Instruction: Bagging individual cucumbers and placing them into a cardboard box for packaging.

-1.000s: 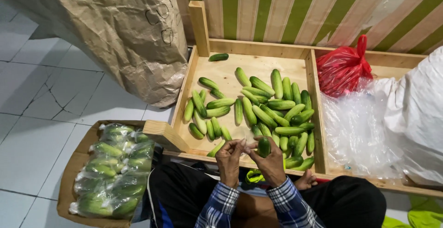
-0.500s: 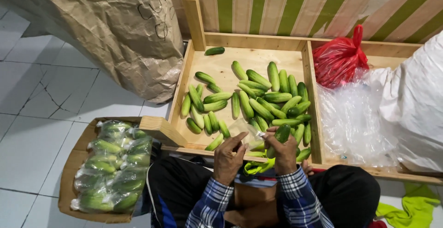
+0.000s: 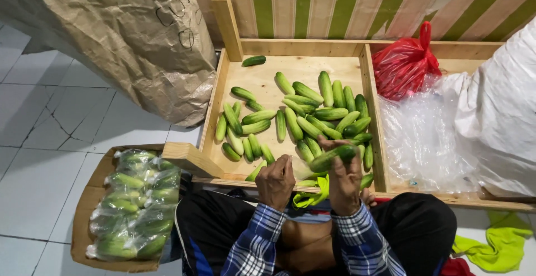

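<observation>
Above wooden tray, right hand has lifted one cucumber.

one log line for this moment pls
right hand: holds green cucumber | left hand: raised beside it, grip unclear | wooden tray: loose cucumbers

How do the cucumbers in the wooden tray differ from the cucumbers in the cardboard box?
The cucumbers in the wooden tray lie loose and scattered; the cucumbers in the cardboard box are packed in clear plastic bags. The tray is before the person, the box at their left. Both groups are green.
</observation>
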